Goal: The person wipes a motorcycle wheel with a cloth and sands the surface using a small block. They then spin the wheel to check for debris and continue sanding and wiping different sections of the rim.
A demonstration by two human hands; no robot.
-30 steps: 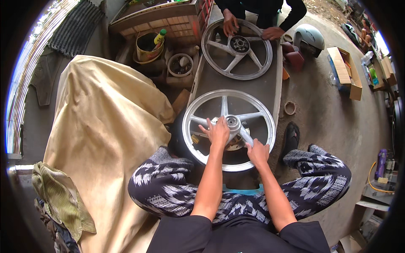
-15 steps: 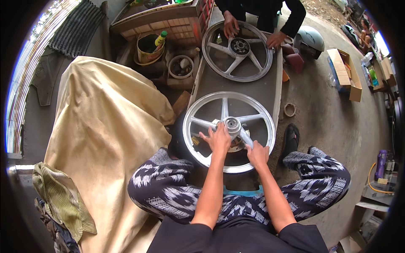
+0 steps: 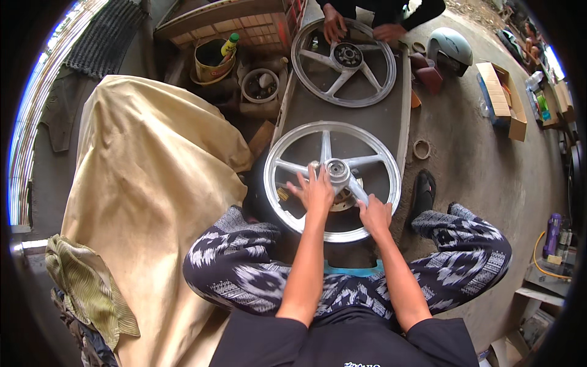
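A silver spoked motorcycle wheel [image 3: 326, 145] lies flat in front of me, over the near end of a long low table. My left hand [image 3: 316, 191] reaches to the left of its hub with fingers stretched and spread. A small pale bit shows at those fingertips, too small to name. Closed round the lower right spoke is my right hand [image 3: 374, 215]. A yellowish metal part shows between the spokes below the hub, partly hidden. Beyond lies a second silver wheel [image 3: 343, 84] with a dark hub, and another person's hands [image 3: 334, 24] are at its far rim.
A tan cover [image 3: 153, 165] drapes a bulky shape on my left. Beyond it stand a bucket [image 3: 211, 72] holding a green-capped bottle and a round tub [image 3: 260, 85]. On the right floor are a helmet [image 3: 450, 48], an open cardboard box [image 3: 502, 101] and a small ring-shaped object [image 3: 421, 149].
The other person's hand on the right has shifted left along the far wheel's rim. My hands stay at the hub and spoke with slight movement. The whole view has tilted a little.
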